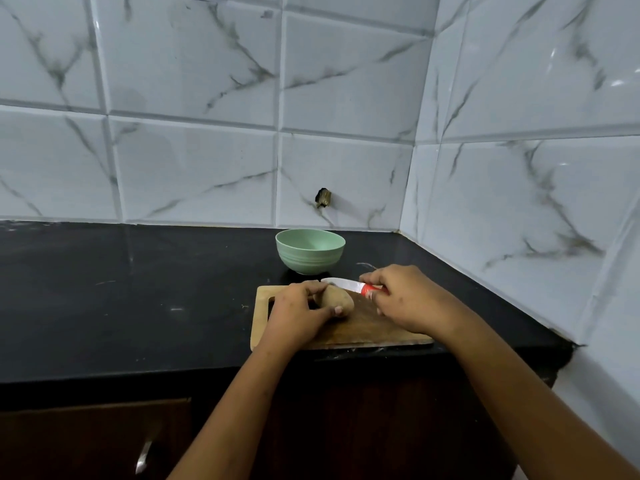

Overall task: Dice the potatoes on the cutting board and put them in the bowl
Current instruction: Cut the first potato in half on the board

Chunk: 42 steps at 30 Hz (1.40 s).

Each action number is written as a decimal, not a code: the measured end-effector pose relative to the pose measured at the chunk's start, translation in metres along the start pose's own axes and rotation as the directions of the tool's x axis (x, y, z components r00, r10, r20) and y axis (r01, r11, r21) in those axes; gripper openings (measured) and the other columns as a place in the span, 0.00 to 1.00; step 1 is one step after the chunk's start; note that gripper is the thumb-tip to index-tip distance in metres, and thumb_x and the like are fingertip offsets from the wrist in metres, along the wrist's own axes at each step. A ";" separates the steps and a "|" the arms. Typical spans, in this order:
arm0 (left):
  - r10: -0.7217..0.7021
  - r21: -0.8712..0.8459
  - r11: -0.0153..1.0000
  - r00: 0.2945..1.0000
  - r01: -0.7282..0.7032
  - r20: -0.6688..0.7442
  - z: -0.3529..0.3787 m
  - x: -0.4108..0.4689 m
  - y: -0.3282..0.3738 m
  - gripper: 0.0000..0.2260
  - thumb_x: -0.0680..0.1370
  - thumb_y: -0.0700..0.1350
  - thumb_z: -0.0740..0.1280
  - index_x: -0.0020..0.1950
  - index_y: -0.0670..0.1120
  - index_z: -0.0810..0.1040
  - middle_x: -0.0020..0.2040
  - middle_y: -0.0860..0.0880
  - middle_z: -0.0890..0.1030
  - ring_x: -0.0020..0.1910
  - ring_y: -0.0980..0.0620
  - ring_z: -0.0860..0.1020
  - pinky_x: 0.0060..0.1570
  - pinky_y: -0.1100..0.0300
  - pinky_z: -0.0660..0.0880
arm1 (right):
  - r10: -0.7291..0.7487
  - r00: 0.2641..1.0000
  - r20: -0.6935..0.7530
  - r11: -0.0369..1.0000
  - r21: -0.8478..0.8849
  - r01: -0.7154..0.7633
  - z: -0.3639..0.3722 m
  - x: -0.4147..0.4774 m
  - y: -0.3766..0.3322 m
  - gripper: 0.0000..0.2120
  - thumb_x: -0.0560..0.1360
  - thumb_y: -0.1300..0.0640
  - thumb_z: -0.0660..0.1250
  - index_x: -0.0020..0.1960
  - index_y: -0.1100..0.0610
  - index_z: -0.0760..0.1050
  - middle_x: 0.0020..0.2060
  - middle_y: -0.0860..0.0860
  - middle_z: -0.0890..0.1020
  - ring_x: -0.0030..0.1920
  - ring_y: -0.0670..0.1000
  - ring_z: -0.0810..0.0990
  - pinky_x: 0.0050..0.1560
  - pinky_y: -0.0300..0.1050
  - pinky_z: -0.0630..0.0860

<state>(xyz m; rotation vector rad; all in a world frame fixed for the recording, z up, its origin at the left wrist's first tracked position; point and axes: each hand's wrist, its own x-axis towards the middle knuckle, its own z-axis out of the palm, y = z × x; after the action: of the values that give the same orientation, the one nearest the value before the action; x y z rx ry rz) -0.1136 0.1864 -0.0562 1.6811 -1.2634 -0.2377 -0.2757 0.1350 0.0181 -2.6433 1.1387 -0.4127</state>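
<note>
A whole brown potato lies on the wooden cutting board. My left hand grips it from the left, thumb at its near side. My right hand holds a knife by its red handle; the blade points left, just above the potato's far end. A light green bowl stands behind the board; what I can see of its inside is bare.
The board lies near the front edge of a black countertop. Tiled walls close the back and the right side, forming a corner. A dark cabinet door with a metal handle is below the counter at left.
</note>
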 end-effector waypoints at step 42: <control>-0.001 -0.013 1.000 1.000 0.000 -0.020 0.005 0.006 -0.008 0.27 0.70 0.47 0.75 0.68 0.48 0.73 0.65 0.51 0.76 0.60 0.55 0.76 0.63 0.57 0.73 | -0.036 0.993 -0.116 0.951 -0.309 -0.002 0.013 -0.004 -0.012 0.16 0.82 0.50 0.51 0.64 0.44 0.74 0.56 0.50 0.81 0.53 0.55 0.79 0.41 0.45 0.69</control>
<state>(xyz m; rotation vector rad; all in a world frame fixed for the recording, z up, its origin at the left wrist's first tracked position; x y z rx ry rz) -0.1095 0.1786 -0.0631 1.6693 -1.2446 -0.2286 -0.2661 0.1474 0.0090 -2.9326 1.3136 -0.4334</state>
